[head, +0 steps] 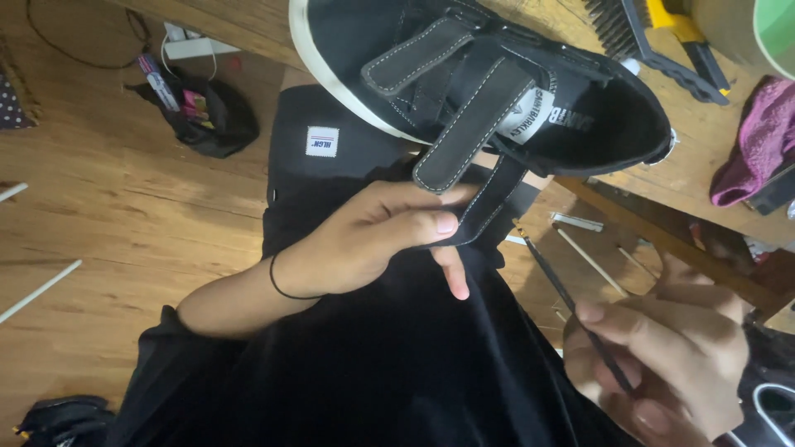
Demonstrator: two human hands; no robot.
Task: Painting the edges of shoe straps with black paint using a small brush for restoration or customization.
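Observation:
A black shoe with a white sole edge and two stitched straps lies tilted at the top centre, partly over a wooden table edge. My left hand pinches the shoe's lower black strap between thumb and fingers, just below the shoe. A thin black elastic band circles that wrist. At the lower right, my right hand grips a thin dark stick-like tool whose tip points up toward the strap. Black clothing covers my lap beneath both hands.
The wooden table at the upper right carries a black and yellow wire brush and a magenta cloth. A black pouch and cables lie on the wooden floor at the upper left, with white sticks scattered around.

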